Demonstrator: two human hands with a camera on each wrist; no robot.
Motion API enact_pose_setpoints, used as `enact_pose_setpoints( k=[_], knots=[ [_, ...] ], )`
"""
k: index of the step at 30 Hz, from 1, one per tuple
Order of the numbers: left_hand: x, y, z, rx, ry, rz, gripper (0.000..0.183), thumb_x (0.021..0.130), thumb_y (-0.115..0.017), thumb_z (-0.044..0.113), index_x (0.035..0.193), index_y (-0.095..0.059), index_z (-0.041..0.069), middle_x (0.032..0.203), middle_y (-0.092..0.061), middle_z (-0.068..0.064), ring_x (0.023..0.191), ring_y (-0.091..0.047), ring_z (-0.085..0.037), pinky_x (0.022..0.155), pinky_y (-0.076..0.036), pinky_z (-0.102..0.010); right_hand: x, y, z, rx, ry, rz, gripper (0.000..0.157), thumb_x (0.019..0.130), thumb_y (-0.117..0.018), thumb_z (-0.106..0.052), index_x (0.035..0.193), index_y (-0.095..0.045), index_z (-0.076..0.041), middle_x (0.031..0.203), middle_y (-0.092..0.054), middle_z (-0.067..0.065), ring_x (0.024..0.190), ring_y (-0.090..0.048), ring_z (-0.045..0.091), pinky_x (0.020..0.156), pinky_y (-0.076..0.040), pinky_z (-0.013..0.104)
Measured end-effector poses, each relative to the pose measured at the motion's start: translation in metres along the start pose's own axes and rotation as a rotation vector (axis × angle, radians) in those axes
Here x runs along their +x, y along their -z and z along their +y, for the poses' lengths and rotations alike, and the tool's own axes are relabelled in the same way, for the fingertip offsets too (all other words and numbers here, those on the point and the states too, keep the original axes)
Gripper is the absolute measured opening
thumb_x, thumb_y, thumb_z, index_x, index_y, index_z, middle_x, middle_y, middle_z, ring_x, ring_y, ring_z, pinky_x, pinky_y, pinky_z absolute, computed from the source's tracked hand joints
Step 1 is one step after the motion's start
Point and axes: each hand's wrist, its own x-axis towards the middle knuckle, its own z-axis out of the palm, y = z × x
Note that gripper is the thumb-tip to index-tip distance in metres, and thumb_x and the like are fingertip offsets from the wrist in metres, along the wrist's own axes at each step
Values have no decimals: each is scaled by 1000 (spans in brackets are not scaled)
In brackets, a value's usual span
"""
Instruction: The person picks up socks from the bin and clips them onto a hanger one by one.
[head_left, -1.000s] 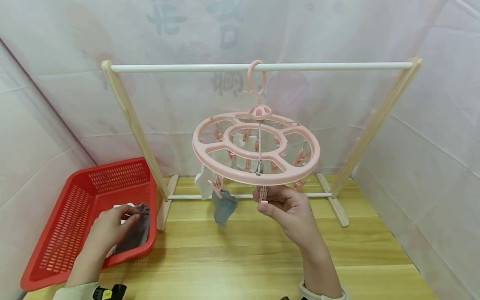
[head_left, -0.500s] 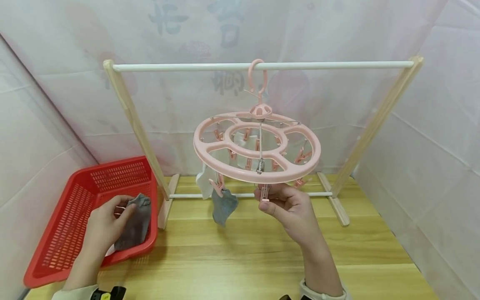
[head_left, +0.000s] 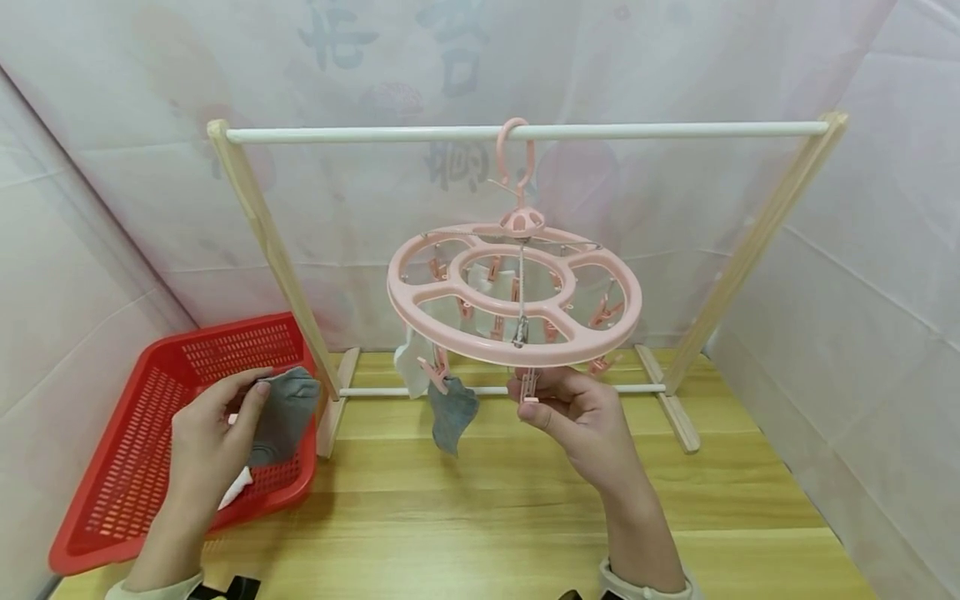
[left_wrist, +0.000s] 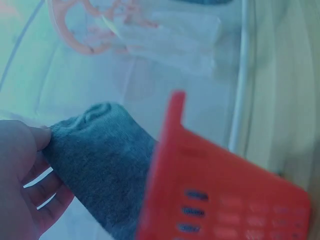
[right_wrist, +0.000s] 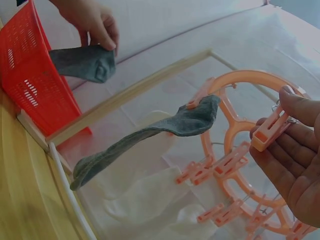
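Note:
Between thumb and fingers, my left hand [head_left: 213, 433] pinches the edge of a grey sock [head_left: 285, 417], whose lower part hangs over the red basket [head_left: 112, 492]. My right hand [head_left: 581, 421] holds a pink clothespin [right_wrist: 270, 131] at the front of the round pink drying hanger [head_left: 420, 329]. Another grey sock [right_wrist: 185, 121] hangs from a clip at the hanger's left front. White socks [head_left: 410, 364] hang beside and behind it. Several other pink clips [right_wrist: 232, 159] dangle from the ring.
The hanger hooks over the white rail [head_left: 360, 135] of a stand with wooden posts [head_left: 750, 242]. A lower white bar [head_left: 390, 392] runs near the wooden table [head_left: 450, 517]. A white cloth [head_left: 238, 487] lies in the basket. Pale curtains surround the table.
My left hand has lifted the grey sock up from inside the basket to about its rim, uncovering white cloth below. The right hand stays on the clothespin.

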Motion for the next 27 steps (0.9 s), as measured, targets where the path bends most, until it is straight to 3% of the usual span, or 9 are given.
enact_pose_setpoints(
  k=[5, 9, 18, 27],
  knots=[
    [6, 0, 20, -43, -61, 9, 26, 89, -71, -1, 114, -74, 6, 94, -75, -10, 84, -55, 19, 71, -44, -2, 0, 0, 0, 6, 11, 6, 22, 91, -65, 6, 114, -65, 7, 103, -70, 20, 93, -69, 20, 77, -59, 27],
    [7, -1, 35, -82, -63, -13, 28, 87, -72, -3, 114, -73, 4, 94, -74, -11, 85, -57, 17, 76, -45, -2, -1, 0, 0, 9, 12, 18, 21, 93, -65, 4, 113, -65, 7, 103, -71, 17, 93, -69, 19, 74, -58, 26],
    [10, -6, 59, -216, -153, 29, 33, 80, -75, -12, 109, -74, 4, 93, -75, -10, 83, -64, 8, 77, -49, -6, 0, -4, 3, 57, 53, 39, 19, 95, -60, 6, 113, -62, 13, 103, -72, 18, 91, -71, 18, 72, -59, 27],
    [2, -24, 82, -345, -241, -34, 33, 75, -78, -11, 104, -74, 4, 91, -75, -5, 78, -66, -1, 72, -52, -11, 0, -9, 4, 93, 89, 80, 19, 96, -58, 6, 111, -60, 17, 88, -69, 12, 100, -72, 26, 81, -60, 31]
  ],
)
